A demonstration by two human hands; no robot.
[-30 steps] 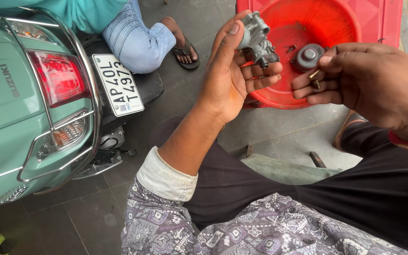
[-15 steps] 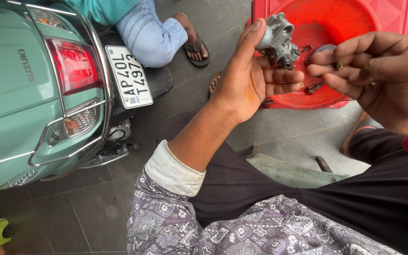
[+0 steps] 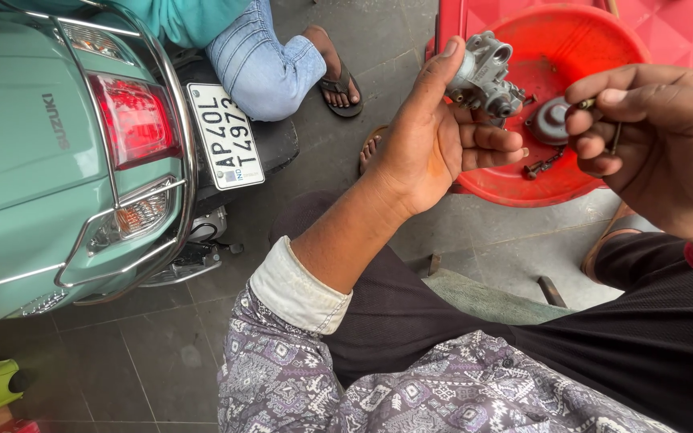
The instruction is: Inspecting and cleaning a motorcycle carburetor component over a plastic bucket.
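Currently left hand (image 3: 435, 140) palm-up, fingers clamped on grey carburetor (image 3: 481, 76); right hand (image 3: 667, 152) alongside, fingertips pinching small brass screw (image 3: 585, 103) over red basin (image 3: 523, 176).

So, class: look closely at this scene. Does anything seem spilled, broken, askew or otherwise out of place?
Nothing looks spilled or broken. The left hand holds a grey metal engine part over a red basin; the right hand pinches a small brass piece. Loose screws and a round cap lie inside the basin, not scattered on the floor.

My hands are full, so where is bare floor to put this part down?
Bare grey tiled floor lies between the mint-green scooter and your patterned sleeve. The round red plastic basin is crowded with small metal parts.
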